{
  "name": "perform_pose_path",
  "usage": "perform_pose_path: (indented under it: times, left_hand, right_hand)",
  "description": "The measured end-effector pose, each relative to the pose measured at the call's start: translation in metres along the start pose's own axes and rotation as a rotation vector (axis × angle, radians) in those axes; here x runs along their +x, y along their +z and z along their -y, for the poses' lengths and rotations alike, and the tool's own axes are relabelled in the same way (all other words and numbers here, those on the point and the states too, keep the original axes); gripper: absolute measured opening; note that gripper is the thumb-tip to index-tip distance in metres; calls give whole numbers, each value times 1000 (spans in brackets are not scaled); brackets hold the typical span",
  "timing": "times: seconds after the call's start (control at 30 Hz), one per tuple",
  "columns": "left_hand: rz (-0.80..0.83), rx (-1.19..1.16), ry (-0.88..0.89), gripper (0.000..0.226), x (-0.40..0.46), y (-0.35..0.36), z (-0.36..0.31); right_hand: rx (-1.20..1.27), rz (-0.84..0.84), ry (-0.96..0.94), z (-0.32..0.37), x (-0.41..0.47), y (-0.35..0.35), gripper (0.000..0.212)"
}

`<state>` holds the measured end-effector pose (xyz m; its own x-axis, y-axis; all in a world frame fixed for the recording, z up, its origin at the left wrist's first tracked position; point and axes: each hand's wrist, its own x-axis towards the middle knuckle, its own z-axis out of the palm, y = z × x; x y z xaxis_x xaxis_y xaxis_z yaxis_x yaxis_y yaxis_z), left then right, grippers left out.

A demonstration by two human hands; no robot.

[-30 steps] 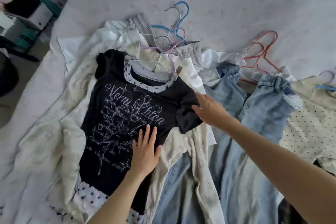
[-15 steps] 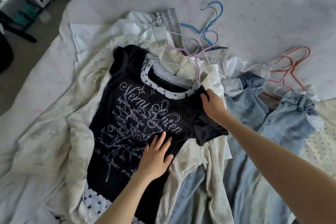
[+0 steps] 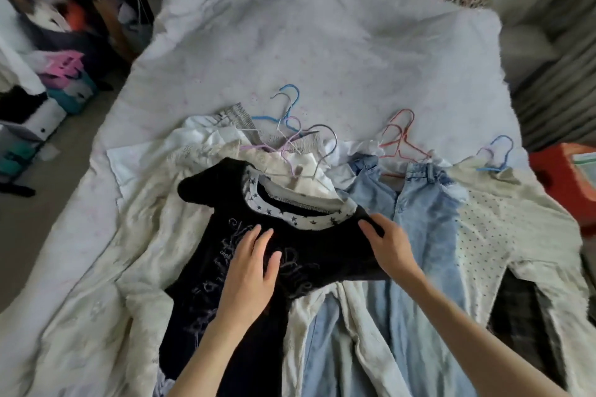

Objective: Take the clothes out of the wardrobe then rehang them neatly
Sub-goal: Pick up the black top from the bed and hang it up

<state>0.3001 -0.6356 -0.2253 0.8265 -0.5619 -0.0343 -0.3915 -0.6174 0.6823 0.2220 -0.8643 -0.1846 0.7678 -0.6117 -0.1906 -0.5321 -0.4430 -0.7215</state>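
A black T-shirt (image 3: 206, 203) with pale script print and a star-patterned white collar lies on top of a pile of clothes on the bed. My left hand (image 3: 251, 267) rests flat on its chest, fingers straight. My right hand (image 3: 392, 248) grips the shirt's right shoulder beside the collar. A thin grey wire hanger (image 3: 325, 151) lies just above the neck opening, its lower part hidden among the clothes. Light blue jeans (image 3: 419, 203) lie to the right, and a cream garment (image 3: 145, 235) spreads under the shirt.
Red hangers (image 3: 400, 135) lie above the jeans, and blue hangers (image 3: 290, 97) behind the pile. A dotted cream top (image 3: 503, 229) lies far right with another blue hanger (image 3: 500, 151). The pale bedsheet (image 3: 322, 42) stretches beyond. An orange box (image 3: 561, 177) stands right; cluttered boxes (image 3: 58, 74) stand left.
My left hand has slid up the shirt from its lower front to the chest. My right hand stays at the right shoulder. The view has tilted up, showing more of the bed.
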Motion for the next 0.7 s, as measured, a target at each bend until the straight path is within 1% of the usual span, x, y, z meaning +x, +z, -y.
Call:
perform_pose_path:
  times: [0.07,0.1,0.2,0.23,0.33,0.4,0.5,0.6,0.7]
  left_hand:
    - [-74,40,124,55,3,-3,-26]
    - [-103,61,181,54,4,-2,-41]
    - [-126,124,337,49,8,7,-91]
    - [-111,155,403,50,8,12,-110]
    - [-42,228,580,54,4,35,-166]
    - [-1,225,682,58,-5,54,-209]
    - [34,152,886,59,-31,89,-283]
    - [79,83,1035,58,-73,129,-354]
    - [131,3,1124,45,-125,167,-413]
  right_hand:
    - [-4,-66,5,-15,-29,-35,10]
    - [-15,-97,10,-24,-44,-53,8]
    - [-28,-175,27,-52,-92,-109,6]
    - [-31,-204,30,-61,-110,-130,7]
    - [-24,-316,27,-88,-169,-191,18]
    - [1,-439,56,-107,-216,-228,17]
    - [55,-592,123,-143,-291,-275,23]
    - [161,-726,234,-180,-371,-311,22]
    - [198,-866,318,-207,-449,-336,18]
